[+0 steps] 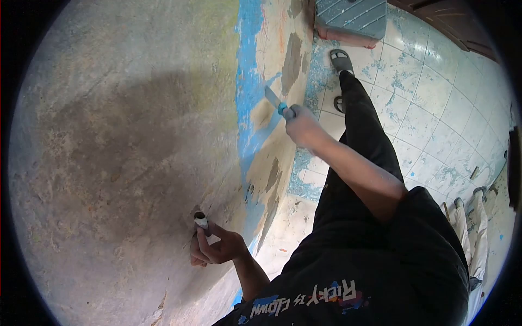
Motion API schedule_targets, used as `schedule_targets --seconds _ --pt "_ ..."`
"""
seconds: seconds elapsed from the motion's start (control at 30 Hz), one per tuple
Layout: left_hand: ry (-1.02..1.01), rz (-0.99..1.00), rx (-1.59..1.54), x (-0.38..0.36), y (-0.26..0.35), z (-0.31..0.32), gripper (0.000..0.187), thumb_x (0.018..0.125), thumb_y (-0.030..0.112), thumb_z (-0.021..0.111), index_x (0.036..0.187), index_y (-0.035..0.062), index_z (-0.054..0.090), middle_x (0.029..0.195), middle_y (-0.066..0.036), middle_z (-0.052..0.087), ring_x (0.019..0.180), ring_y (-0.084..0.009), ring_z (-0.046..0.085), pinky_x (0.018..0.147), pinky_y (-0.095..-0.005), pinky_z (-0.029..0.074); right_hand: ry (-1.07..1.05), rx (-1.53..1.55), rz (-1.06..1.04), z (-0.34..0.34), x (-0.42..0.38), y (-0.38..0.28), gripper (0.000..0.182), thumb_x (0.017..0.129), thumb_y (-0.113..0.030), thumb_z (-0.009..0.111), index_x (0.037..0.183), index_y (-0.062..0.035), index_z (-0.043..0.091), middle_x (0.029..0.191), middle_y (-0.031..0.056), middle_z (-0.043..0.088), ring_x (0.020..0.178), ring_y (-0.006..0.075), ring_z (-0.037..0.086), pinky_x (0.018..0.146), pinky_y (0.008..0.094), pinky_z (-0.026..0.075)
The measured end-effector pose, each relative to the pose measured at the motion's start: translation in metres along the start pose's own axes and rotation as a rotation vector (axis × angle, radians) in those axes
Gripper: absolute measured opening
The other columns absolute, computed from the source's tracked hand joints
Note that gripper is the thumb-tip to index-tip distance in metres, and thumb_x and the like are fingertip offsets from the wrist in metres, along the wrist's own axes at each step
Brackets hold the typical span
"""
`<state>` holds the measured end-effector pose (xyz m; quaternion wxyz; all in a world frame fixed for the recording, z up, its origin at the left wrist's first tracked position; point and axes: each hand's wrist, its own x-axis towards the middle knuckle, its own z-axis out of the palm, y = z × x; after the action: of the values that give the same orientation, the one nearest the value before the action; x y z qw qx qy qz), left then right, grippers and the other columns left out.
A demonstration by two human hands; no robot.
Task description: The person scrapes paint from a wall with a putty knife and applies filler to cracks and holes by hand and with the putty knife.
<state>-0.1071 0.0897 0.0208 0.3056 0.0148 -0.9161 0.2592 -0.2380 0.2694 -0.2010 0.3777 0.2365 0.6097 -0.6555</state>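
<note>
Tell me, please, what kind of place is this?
Probably a room under renovation. The wall is bare plaster with leftover blue paint, paint flakes litter the tiled floor, and the right hand holds a scraper against the wall.

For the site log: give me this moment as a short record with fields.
Setting: bare wall with a strip of blue paint, tiled floor strewn with paint flakes
Right hand: grips a scraper, blade against the painted strip
Left hand: holds a small white cylinder against the wall
Nearby: grey block at the wall's foot
</note>
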Motion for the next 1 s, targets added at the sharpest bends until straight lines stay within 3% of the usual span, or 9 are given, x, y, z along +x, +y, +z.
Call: schedule_targets --seconds 0.1,0.2,0.3,0.4,0.53,0.63,0.73,0.83,1.0 --pt "0.000 0.003 -0.012 0.000 0.001 -0.002 0.019 0.089 0.020 0.079 0.103 0.0102 0.070 0.090 0.000 0.065 0.084 -0.0179 0.055 0.080 -0.0418 0.031 -0.050 0.072 0.071 0.000 -0.004 -0.001 0.036 0.106 -0.028 0.049 0.109 0.0056 0.061 0.076 0.0112 0.060 0.068 0.0200 0.056 0.065 0.0395 0.046" --pt "0.005 0.012 -0.026 0.004 0.003 0.001 0.020 0.089 0.021 0.080 0.102 0.0107 0.069 0.088 0.001 0.063 0.082 -0.0163 0.054 0.080 -0.0410 0.028 0.022 -0.032 -0.083 0.008 -0.027 -0.015 0.036 0.106 -0.028 0.049 0.104 0.0061 0.060 0.077 0.0158 0.060 0.071 0.0249 0.058 0.069 0.0421 0.047" --pt "-0.019 0.021 0.023 0.004 0.004 -0.006 0.020 0.089 0.021 0.080 0.102 0.0103 0.069 0.087 0.001 0.063 0.081 -0.0162 0.053 0.079 -0.0408 0.028 0.014 0.086 0.119 0.004 0.011 -0.005 0.035 0.106 -0.027 0.049 0.101 0.0062 0.059 0.080 0.0201 0.060 0.076 0.0294 0.058 0.074 0.0439 0.047" --pt "-0.003 0.021 0.004 0.002 0.003 0.003 0.020 0.088 0.020 0.080 0.101 0.0101 0.069 0.086 0.001 0.063 0.080 -0.0163 0.053 0.079 -0.0408 0.028 0.059 -0.103 -0.030 0.014 -0.010 -0.011 0.036 0.107 -0.028 0.048 0.102 0.0057 0.059 0.077 0.0166 0.058 0.074 0.0256 0.056 0.071 0.0418 0.046" --pt "0.001 0.003 0.034 -0.002 -0.001 0.002 0.020 0.087 0.019 0.081 0.100 0.0101 0.069 0.086 0.001 0.062 0.080 -0.0165 0.053 0.079 -0.0409 0.028 -0.024 0.122 0.073 0.005 -0.020 -0.018 0.035 0.107 -0.027 0.049 0.099 0.0053 0.059 0.076 0.0121 0.058 0.071 0.0207 0.055 0.067 0.0379 0.045" --pt "0.021 0.003 0.015 0.001 0.002 0.004 0.020 0.086 0.019 0.081 0.099 0.0099 0.069 0.086 0.000 0.062 0.080 -0.0168 0.054 0.079 -0.0408 0.028 -0.088 0.140 0.132 -0.003 -0.017 -0.024 0.035 0.107 -0.027 0.049 0.099 0.0057 0.058 0.076 0.0132 0.059 0.071 0.0224 0.056 0.066 0.0382 0.045" --pt "0.030 -0.063 -0.009 -0.001 0.002 0.004 0.024 0.089 0.027 0.079 0.100 0.0074 0.072 0.092 0.000 0.068 0.087 -0.0201 0.056 0.081 -0.0419 0.035 -0.016 0.034 0.000 0.007 -0.025 -0.017 0.035 0.107 -0.027 0.048 0.100 0.0055 0.058 0.075 0.0123 0.059 0.070 0.0224 0.056 0.063 0.0384 0.044" --pt "-0.015 -0.037 0.059 0.002 0.004 -0.003 0.022 0.088 0.024 0.080 0.099 0.0071 0.071 0.092 -0.001 0.068 0.086 -0.0202 0.057 0.081 -0.0417 0.035 0.045 0.028 0.088 0.008 0.009 -0.007 0.035 0.107 -0.027 0.047 0.101 0.0051 0.058 0.075 0.0126 0.059 0.069 0.0225 0.056 0.062 0.0392 0.044" --pt "0.001 0.021 -0.023 0.003 0.003 0.001 0.020 0.088 0.021 0.080 0.101 0.0097 0.069 0.084 0.001 0.062 0.079 -0.0168 0.053 0.079 -0.0411 0.028 -0.023 0.095 0.039 0.011 -0.014 -0.010 0.034 0.107 -0.028 0.048 0.104 0.0045 0.058 0.075 0.0124 0.057 0.068 0.0228 0.056 0.062 0.0395 0.045"
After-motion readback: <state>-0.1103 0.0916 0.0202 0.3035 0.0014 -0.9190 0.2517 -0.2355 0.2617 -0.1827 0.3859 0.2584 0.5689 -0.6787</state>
